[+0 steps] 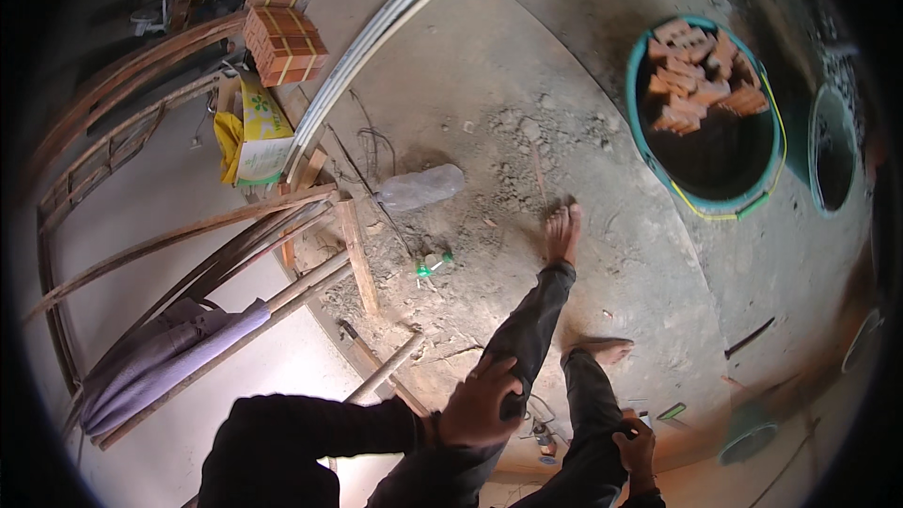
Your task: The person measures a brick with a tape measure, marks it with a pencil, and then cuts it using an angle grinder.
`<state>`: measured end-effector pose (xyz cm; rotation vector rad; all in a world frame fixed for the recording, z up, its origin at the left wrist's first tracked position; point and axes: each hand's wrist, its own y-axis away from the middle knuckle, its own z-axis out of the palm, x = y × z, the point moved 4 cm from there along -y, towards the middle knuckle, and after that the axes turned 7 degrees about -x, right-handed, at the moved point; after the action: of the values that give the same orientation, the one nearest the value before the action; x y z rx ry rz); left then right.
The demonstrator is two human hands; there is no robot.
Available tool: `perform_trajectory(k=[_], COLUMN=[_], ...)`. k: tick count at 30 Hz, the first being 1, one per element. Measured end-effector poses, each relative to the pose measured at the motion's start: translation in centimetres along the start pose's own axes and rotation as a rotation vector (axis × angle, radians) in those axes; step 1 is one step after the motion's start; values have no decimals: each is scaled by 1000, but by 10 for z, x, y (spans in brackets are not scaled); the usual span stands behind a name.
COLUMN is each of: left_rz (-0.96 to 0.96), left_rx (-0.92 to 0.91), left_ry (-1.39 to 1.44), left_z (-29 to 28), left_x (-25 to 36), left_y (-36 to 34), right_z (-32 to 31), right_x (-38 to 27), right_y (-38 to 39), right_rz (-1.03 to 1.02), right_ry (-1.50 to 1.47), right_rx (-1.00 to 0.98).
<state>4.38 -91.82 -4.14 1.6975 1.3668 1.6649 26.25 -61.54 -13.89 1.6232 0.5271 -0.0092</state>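
My left hand [482, 404] rests on my left knee, in dark trousers. Its fingers lie loosely bent over the cloth, and no tool is in it. Against my right leg, my right hand [637, 445] has its fingers curled in; whatever they may hold is hidden. My bare feet [562, 233] are on the dusty concrete floor [649, 273]. Below my left hand, between my legs, a small dark bottle-like object [544, 438] lies near thin wires. Close to my right hand is a small green-edged item [672, 411].
A teal tub [633, 99] with a yellow handle holds broken brick pieces [691, 78]. Another tub [815, 146] stands beside it. Leftward lie a clear plastic bottle [420, 187], wooden poles [356, 259], a purple cloth [179, 357], white pipes [362, 55] and strapped brick stacks [282, 45].
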Motion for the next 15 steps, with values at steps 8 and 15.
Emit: perform_trajectory(k=[8, 15], left_rz=[7, -51], left_rx=[-292, -335], left_ry=[-189, -93], left_z=[-32, -68], left_x=[-8, -17], left_y=[-23, -57], right_z=[-4, -35], right_x=[-75, -393], right_y=[-37, -17], right_rz=[2, -321], right_ry=[176, 322], right_rx=[41, -60])
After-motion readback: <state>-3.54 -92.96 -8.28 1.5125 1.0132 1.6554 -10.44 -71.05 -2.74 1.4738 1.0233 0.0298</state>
